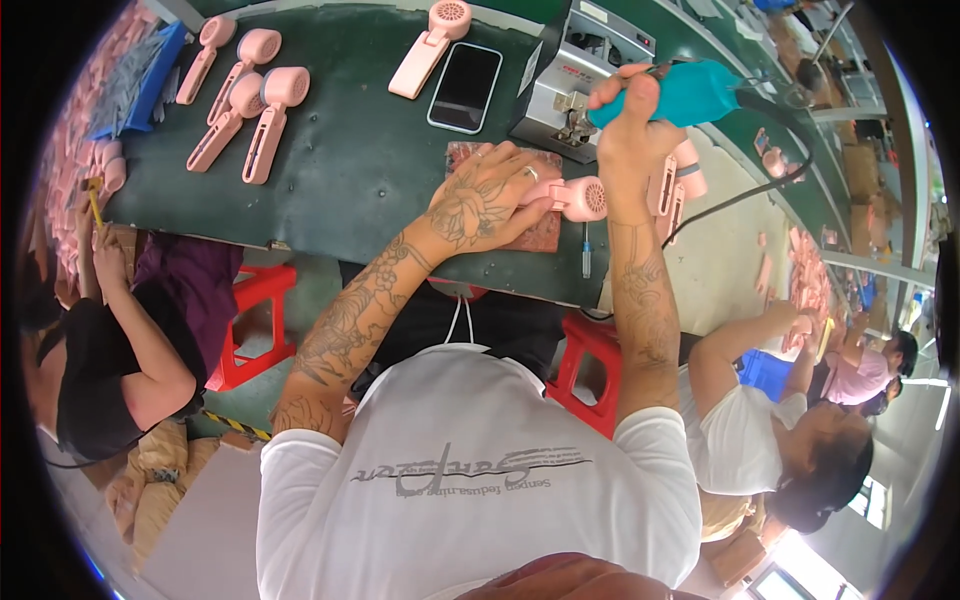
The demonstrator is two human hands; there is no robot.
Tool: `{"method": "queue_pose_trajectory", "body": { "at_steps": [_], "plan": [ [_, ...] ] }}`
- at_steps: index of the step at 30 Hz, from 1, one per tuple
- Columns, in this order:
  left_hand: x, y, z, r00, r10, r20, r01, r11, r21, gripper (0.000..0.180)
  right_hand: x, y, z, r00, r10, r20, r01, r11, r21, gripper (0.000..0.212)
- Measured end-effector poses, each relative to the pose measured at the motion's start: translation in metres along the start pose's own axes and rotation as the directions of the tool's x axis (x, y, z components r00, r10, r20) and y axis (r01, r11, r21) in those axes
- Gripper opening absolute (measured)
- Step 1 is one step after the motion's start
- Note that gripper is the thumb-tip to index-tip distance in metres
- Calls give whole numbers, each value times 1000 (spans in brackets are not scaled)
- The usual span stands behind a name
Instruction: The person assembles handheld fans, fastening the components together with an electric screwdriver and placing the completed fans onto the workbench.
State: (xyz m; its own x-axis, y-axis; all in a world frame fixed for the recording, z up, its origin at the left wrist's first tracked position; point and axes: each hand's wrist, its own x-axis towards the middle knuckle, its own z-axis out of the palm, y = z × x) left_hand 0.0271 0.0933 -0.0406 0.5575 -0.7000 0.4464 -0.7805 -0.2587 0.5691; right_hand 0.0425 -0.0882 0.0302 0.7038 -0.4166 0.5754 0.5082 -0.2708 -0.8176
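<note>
Head view: near the table's (350,205) close edge lies a blue-handled screwdriver (586,262), seemingly kept within reach. Beside it, on a red mat (541,236), the left hand (482,205) holds down a pink handheld fan (586,198), grip closed over its handle, likely to steady it. The right hand's (632,133) grip wraps a teal electric screwdriver (700,92), tip towards the silver screw feeder (562,82); I can't tell whether they touch. Farther off lie a phone (466,88) and four more fans (265,140), perhaps there to leave elbow room.
</note>
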Motion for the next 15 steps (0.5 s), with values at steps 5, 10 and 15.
{"method": "queue_pose_trajectory", "body": {
  "at_steps": [5,10,15],
  "plan": [
    [0,3,-2,997,-12,82,9,999,31,37,-3,7,-3,1000,17,15,-18,998,67,36],
    [-2,1,-6,993,-63,97,63,998,2,37,-28,-22,-7,969,247,20,-248,966,68,35],
    [1,3,-7,997,-45,57,46,999,-10,37,-56,-43,-28,958,279,61,-283,955,91,56]
  ]
}}
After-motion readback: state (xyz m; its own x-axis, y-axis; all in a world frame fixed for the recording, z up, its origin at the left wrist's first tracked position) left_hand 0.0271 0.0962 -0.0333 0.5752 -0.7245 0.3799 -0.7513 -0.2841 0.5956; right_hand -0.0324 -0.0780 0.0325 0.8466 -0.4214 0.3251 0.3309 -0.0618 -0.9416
